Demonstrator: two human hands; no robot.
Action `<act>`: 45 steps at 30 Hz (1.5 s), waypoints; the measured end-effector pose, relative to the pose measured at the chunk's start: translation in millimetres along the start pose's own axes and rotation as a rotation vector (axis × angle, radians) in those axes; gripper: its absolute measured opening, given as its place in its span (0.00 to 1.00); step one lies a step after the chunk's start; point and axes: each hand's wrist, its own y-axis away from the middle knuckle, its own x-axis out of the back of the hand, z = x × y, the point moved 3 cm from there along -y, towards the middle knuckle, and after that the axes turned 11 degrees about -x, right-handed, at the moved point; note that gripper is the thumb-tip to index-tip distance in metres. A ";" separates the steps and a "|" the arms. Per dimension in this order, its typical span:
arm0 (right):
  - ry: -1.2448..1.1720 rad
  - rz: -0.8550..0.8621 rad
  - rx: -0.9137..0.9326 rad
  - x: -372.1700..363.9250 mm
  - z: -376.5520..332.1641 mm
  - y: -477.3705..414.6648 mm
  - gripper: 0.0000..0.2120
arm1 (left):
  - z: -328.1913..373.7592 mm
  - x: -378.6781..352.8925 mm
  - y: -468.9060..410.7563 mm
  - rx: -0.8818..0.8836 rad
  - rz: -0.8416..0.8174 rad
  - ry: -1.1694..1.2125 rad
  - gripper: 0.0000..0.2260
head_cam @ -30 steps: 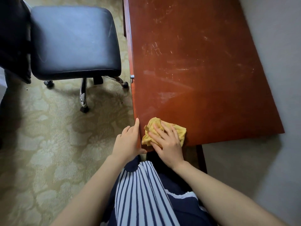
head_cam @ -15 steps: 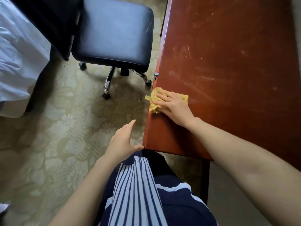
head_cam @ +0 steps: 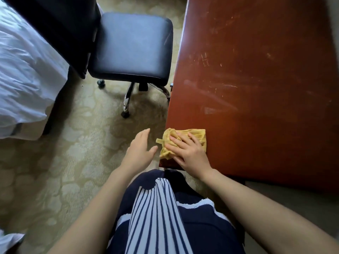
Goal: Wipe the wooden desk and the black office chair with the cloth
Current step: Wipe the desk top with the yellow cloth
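The right hand (head_cam: 189, 153) presses flat, fingers spread, on a crumpled yellow cloth (head_cam: 183, 143) at the near left corner of the scratched reddish wooden desk (head_cam: 256, 88). The left hand (head_cam: 139, 153) hovers loose and empty beside the edge. The cloth looks soft and light (it bunches easily), so a flat palm should steer it best. The black padded office chair (head_cam: 134, 46) stands untouched nearby.

cloth (head_cam: 199, 134) partly under right hand (head_cam: 190, 155), far end of desk (head_cam: 256, 85) off-frame

patterned beige carpet (head_cam: 64, 162) covers the floor; white bedding (head_cam: 23, 79) lies at left, perhaps a grey wall (head_cam: 302, 204) at right.
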 end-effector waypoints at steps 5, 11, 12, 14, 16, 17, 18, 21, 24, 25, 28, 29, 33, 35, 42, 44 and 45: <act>0.023 0.053 0.012 3.8 25.0 53.7 0.17 | 24.6 -16.7 -23.4 -0.078 -0.137 -0.067 0.42; 0.005 0.106 -0.307 20.3 74.5 106.8 0.19 | 43.9 -33.8 -46.8 -0.230 -0.322 -0.530 0.58; -0.019 0.124 -0.394 25.3 84.3 112.1 0.19 | 44.4 -34.5 -50.2 -0.243 -0.356 -0.570 0.58; -0.039 0.178 -0.536 36.7 101.9 119.0 0.18 | 43.7 -34.4 -54.5 -0.262 -0.411 -0.620 0.57; -0.022 0.232 -0.651 47.8 120.6 121.1 0.16 | 44.6 -32.9 -56.7 -0.286 -0.421 -0.645 0.53; -0.009 0.244 -0.703 52.3 129.8 119.6 0.17 | 45.5 -31.6 -57.4 -0.297 -0.422 -0.648 0.51; 0.006 0.249 -0.750 56.8 137.9 115.1 0.17 | 45.8 -29.7 -59.2 -0.311 -0.423 -0.641 0.49; 0.038 0.225 -0.864 66.7 154.3 91.5 0.16 | 44.3 -25.6 -64.0 -0.346 -0.452 -0.570 0.45; 0.040 0.197 -0.963 72.9 157.7 52.4 0.17 | 42.3 -23.1 -65.2 -0.368 -0.484 -0.520 0.44; 0.037 0.192 -0.997 73.5 155.9 37.1 0.18 | 41.3 -22.0 -65.5 -0.372 -0.488 -0.504 0.43; 0.062 0.115 -1.041 70.2 142.8 -5.6 0.20 | 40.7 -20.4 -65.1 -0.378 -0.490 -0.482 0.42; 0.074 0.073 -1.043 68.0 136.5 -18.8 0.21 | 40.4 -19.9 -65.5 -0.388 -0.485 -0.494 0.42; 0.085 -0.031 -0.951 61.4 103.4 -62.9 0.22 | 37.9 -18.4 -66.9 -0.417 -0.465 -0.539 0.41; 0.108 -0.066 -0.823 54.6 82.7 -77.1 0.22 | 37.4 -17.6 -68.6 -0.425 -0.460 -0.532 0.40; -0.041 0.123 -0.649 28.8 32.8 -56.8 0.18 | 26.9 -9.3 -72.4 -0.444 -0.462 -0.501 0.36; -0.095 0.200 -0.716 20.7 19.9 -34.8 0.17 | 24.8 -7.9 -70.3 -0.444 -0.444 -0.500 0.35; -0.094 0.233 -0.737 16.4 14.4 -22.3 0.17 | 25.3 -8.1 -69.2 -0.442 -0.432 -0.500 0.35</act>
